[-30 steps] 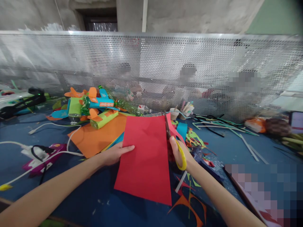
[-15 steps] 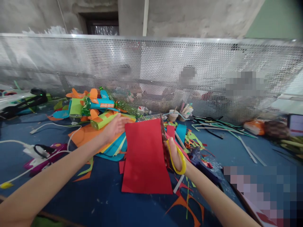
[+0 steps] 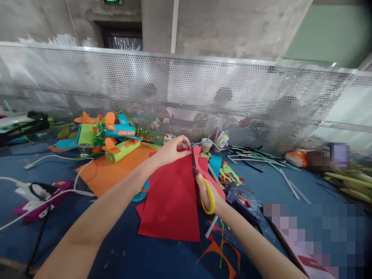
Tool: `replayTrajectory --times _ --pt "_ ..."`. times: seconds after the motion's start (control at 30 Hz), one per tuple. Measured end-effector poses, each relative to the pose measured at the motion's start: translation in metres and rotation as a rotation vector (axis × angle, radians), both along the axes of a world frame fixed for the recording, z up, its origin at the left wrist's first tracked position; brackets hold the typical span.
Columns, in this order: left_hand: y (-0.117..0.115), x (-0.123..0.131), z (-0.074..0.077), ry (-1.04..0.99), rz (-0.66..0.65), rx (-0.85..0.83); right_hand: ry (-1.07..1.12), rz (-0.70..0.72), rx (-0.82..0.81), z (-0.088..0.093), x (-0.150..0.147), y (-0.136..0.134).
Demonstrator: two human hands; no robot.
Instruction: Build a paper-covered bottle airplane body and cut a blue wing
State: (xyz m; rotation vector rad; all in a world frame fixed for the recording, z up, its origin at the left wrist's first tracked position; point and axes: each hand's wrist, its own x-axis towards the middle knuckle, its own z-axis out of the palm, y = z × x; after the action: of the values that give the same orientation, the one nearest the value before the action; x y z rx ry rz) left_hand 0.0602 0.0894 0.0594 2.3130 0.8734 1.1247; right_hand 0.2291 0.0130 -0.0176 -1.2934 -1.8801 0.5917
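Left fingers (image 3: 180, 140) in a pinch on red paper (image 3: 171, 197) toward desk's (image 3: 116, 228) far edge; possible nick from close-by scissors (image 3: 195, 166) gripped in right fingers (image 3: 203, 186).

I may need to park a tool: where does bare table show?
Table shows between the left arm and the red paper, bar small flecks, and between the white strips and green pile. Crowded: bottles behind the orange paper; scraps and a dark-blue tool around the right hand.

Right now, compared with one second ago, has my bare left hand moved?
Yes: against the lime-green paper cylinder, your left hand has moved rightward and farther forward, to the far edge of the red paper sheet.
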Motion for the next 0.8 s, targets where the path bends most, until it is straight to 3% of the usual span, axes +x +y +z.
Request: replayTrajectory --times 0.23,0.8 --pt "0.003 -0.002 -0.004 -0.061 0.003 -0.061 -0.073 0.064 0.047 0.006 0.003 0.000" --pt "0.005 -0.003 -0.005 -0.175 -0.093 -0.253 -0.114 -0.034 -0.001 0.013 0.000 -0.005"
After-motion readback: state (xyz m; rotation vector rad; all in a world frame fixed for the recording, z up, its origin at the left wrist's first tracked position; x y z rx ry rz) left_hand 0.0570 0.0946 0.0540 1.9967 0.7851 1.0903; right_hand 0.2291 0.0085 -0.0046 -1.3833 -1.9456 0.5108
